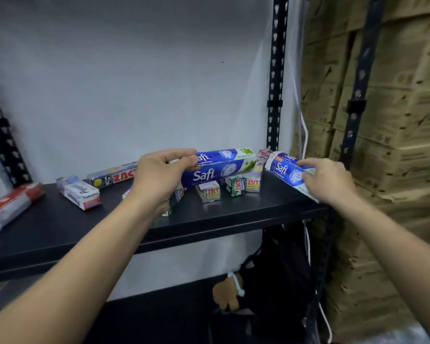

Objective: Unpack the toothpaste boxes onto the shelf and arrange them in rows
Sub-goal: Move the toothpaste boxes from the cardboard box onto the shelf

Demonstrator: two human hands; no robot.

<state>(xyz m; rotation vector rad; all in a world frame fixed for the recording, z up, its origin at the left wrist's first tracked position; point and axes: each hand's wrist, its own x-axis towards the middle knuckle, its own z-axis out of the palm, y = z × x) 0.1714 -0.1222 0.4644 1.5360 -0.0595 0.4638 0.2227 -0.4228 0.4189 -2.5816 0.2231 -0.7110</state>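
In left hand (159, 175): blue Safi box (224, 167), gripped at its left end. Fingers curled over the top edge, thumb across the front face, so clenched on the box. Box lengthwise left to right, roughly level, above the row of small Zact boxes (209, 193); cannot tell whether touching them.

In right hand (330, 180): second Safi box (286, 170), pinched at its near end, thumb on top, fingers curled against the side face. Box angled, far end toward the back post (276, 78), near end at the right front corner of the shelf (209, 219). Cannot tell whether resting on the shelf or lifted just off it. The two Safi boxes near each other, not touching.

On the shelf, left to right:
- red box (8, 207), flat, at the left edge, partly cut off by the frame.
- white box (78, 192), flat, angled, well apart from the red one.
- long Zact box (112, 176), flat along the back by the wall (134, 83), right end hidden behind the left hand.
- Zact boxes, end faces toward the camera, side by side, three in clear view; more partly hidden behind the left wrist.

Right of the post: stacked brown cartons (395, 120), blurred.
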